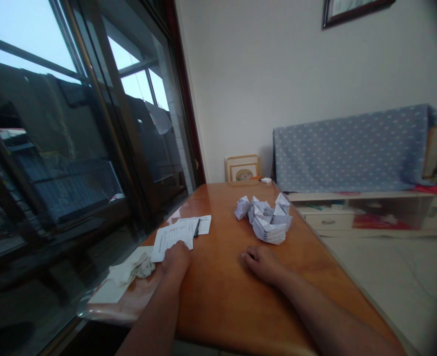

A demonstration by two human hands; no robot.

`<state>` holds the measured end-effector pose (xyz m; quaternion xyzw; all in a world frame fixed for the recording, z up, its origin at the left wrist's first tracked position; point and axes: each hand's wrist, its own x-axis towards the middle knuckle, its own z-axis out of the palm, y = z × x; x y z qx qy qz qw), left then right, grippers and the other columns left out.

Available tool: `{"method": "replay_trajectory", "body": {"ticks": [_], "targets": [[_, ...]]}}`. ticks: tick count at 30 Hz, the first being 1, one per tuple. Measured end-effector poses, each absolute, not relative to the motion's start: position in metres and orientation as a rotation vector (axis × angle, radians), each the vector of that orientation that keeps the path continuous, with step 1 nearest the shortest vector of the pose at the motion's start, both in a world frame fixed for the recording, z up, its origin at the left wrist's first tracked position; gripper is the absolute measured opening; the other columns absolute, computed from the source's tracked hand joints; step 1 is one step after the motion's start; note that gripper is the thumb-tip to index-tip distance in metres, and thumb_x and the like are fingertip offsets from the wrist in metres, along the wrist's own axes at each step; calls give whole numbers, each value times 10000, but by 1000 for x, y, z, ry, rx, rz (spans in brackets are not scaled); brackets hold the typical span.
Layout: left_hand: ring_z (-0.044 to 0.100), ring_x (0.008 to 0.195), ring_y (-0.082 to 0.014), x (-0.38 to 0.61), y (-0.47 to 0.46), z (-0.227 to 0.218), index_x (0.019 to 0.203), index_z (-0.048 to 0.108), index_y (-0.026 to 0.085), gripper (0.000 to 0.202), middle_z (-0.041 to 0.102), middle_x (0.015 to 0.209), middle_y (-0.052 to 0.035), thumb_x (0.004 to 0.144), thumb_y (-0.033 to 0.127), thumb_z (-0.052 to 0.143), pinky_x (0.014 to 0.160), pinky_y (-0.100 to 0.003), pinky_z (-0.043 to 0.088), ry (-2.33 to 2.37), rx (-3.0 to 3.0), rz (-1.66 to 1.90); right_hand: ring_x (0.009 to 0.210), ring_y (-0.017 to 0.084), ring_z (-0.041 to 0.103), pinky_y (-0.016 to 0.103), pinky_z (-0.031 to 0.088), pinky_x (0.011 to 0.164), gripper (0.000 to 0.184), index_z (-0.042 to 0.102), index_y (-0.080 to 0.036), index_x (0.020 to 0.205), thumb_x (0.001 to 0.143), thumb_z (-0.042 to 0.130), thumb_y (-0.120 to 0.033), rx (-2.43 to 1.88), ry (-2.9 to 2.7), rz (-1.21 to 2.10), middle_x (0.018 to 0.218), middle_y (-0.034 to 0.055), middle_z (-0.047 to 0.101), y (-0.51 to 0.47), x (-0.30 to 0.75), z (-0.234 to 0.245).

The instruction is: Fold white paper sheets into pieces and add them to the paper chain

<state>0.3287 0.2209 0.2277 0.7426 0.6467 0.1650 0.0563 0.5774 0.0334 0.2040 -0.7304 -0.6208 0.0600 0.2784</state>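
My left hand (177,254) is closed at the lower edge of a printed sheet of paper (168,239), its fingertips mostly hidden from me. Another printed sheet (204,225) lies partly under that one, with a dark pen (197,227) across it. My right hand (262,262) rests on the tabletop with its fingers curled in and nothing seen in them. Just beyond it sits a cluster of folded white paper pieces (269,230), stacked into one another with pointed tips up. A smaller folded stack (242,207) stands at the cluster's left.
Crumpled paper (144,266) lies on a white sheet (109,291) at the left edge of the glossy wooden table (218,306). A small white item (266,180) is at the far end. Glass doors (92,148) flank the left; a low cabinet (329,222) stands right.
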Motion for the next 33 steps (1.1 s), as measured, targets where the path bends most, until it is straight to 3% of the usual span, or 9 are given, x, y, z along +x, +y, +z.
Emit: {"method": "replay_trajectory", "body": {"ticks": [7, 11, 16, 21, 25, 33], "targets": [[664, 934, -359, 323, 231, 223, 1098, 633, 186, 362, 704, 985, -197, 931, 341, 352, 731, -427, 461, 2015, 2103, 649, 647, 141, 518, 278, 223, 570, 319, 611, -183, 759, 935, 454, -398, -1946, -1672, 161, 735, 26, 644, 32, 578, 204], [629, 987, -374, 318, 229, 226, 1166, 595, 186, 388, 681, 1020, -207, 953, 359, 320, 749, -445, 453, 2061, 2022, 863, 657, 139, 522, 276, 235, 581, 319, 625, -177, 769, 934, 457, -392, -1939, -1670, 166, 756, 33, 657, 32, 579, 204], [623, 993, -300, 320, 220, 239, 1167, 544, 170, 347, 656, 1122, -178, 987, 322, 288, 779, -391, 457, 1912, 2059, 1226, 645, 135, 512, 272, 227, 568, 305, 639, -179, 774, 922, 477, -391, -1928, -1671, 169, 756, 32, 659, 35, 582, 203], [654, 927, -233, 330, 199, 259, 1162, 504, 182, 325, 709, 952, -86, 1020, 351, 264, 768, -324, 465, 1648, 2132, 1454, 629, 135, 501, 270, 229, 563, 296, 629, -184, 747, 913, 493, -388, -1902, -1657, 147, 729, 25, 647, 35, 582, 202], [657, 913, -230, 335, 176, 268, 1055, 557, 206, 288, 712, 918, -55, 1002, 401, 352, 773, -317, 462, 1264, 2190, 1559, 620, 135, 506, 268, 245, 569, 320, 594, -187, 709, 922, 485, -399, -1874, -1599, 92, 695, 17, 626, 33, 580, 205], [604, 746, -194, 334, 154, 248, 767, 594, 194, 394, 645, 730, -17, 986, 439, 378, 693, -283, 432, 963, 2271, 1240, 693, 160, 526, 269, 316, 639, 387, 528, -203, 758, 1005, 315, -412, -1792, -1344, -175, 719, 20, 574, 24, 582, 222]]}}
